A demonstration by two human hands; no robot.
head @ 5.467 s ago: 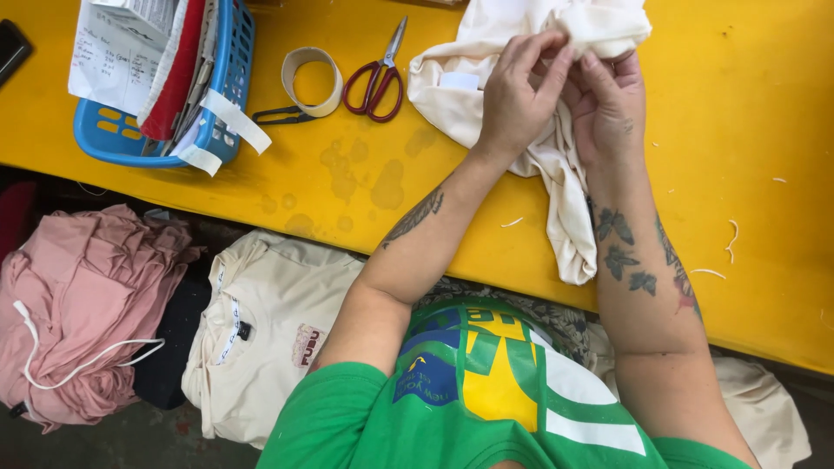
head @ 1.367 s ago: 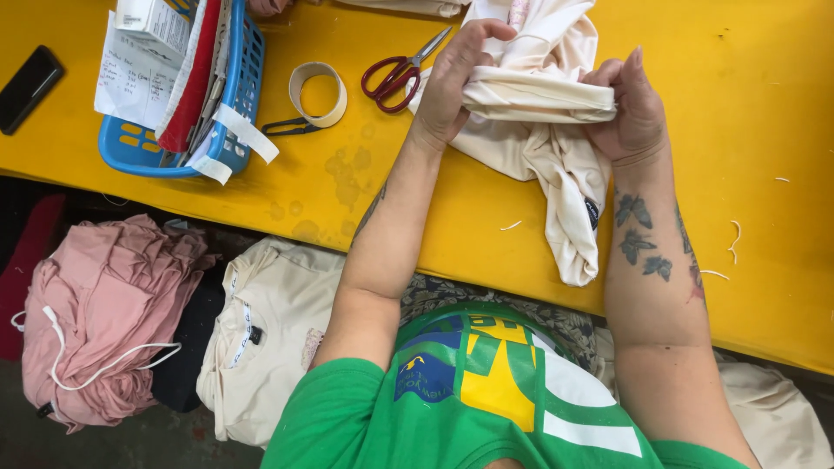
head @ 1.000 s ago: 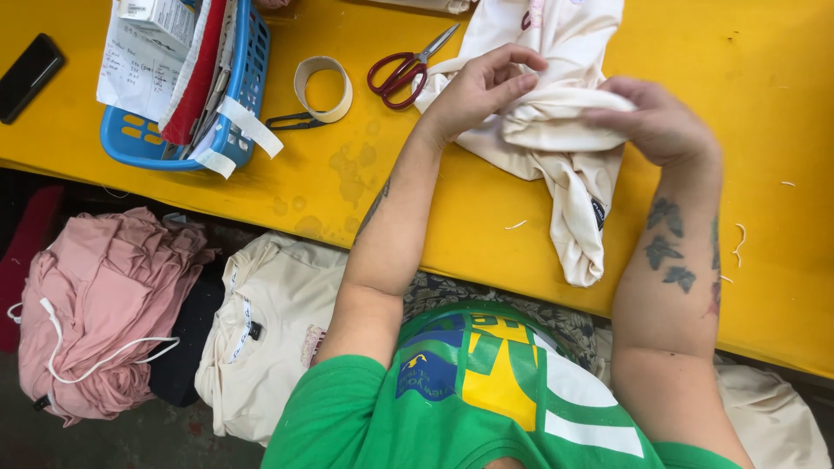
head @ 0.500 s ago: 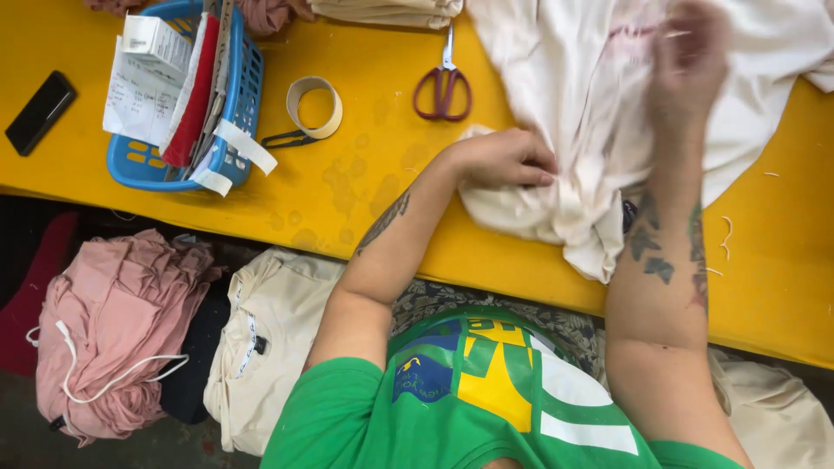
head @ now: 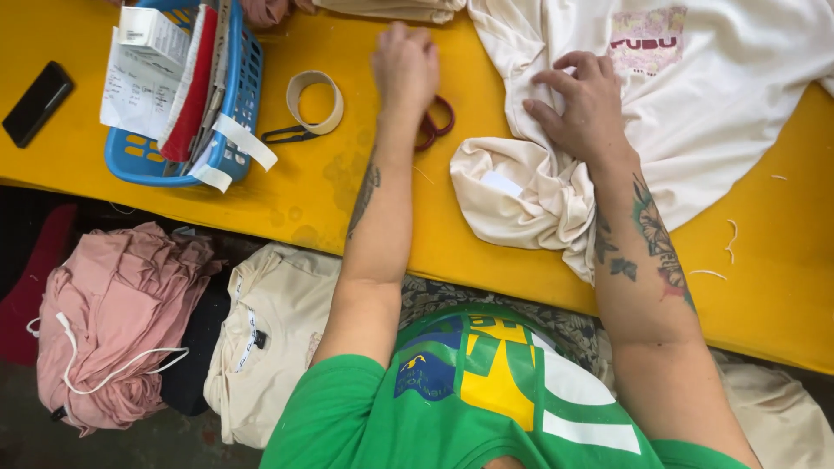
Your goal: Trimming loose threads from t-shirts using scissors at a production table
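- Cream T-shirt [head: 730, 104] lies spread on the yellow surface [head: 782, 287], right hand [head: 584, 104] pressing flat, fingers splayed, pinning it.
- Left hand [head: 405, 65], loosely open, covers red-handled scissors [head: 434, 126], just beside the tape roll [head: 314, 102].

White printed paper slip [head: 130, 87] and small white box [head: 149, 30] in blue basket [head: 143, 161], left of fingers; dark phone [head: 36, 102] screen-down farther left.

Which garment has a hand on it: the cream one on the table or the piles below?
The cream printed shirt spread on the yellow table; the right hand presses it. The pink pile and folded cream pile lie below the table edge, untouched.
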